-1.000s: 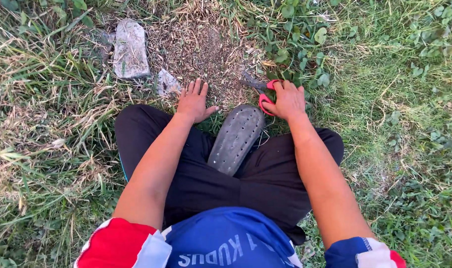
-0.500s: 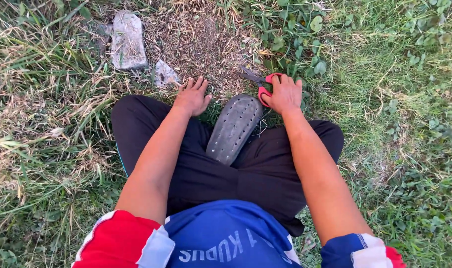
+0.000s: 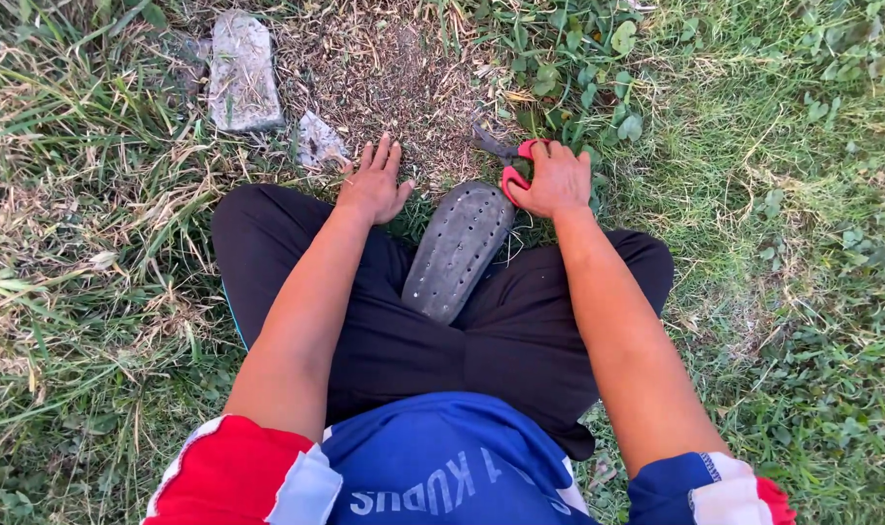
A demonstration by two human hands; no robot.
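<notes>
Overhead, head view: person crouched on grass. Right hand [image 3: 556, 181] clenched around red-handled shears [image 3: 513, 165], blades angled toward the bare dirt patch [image 3: 394, 78], seemingly for trimming at ground level. Left hand [image 3: 374, 185] released, fingers spread, touching soil beside a small stone [image 3: 318, 142]. Grey perforated sandal sole [image 3: 457, 251] between knees; larger flat stone [image 3: 241, 71] and leafy weeds [image 3: 578, 58] crowd the patch.

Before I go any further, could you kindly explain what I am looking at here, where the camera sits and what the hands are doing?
The camera is worn on a person's head and looks down at their lap as they sit on grass. The right hand grips red-handled shears, blades pointing at leafy weeds. The left hand rests open beside a bare patch of dry cuttings. A grey perforated shoe sole shows between the knees. Two flat stones lie farther out.
</notes>
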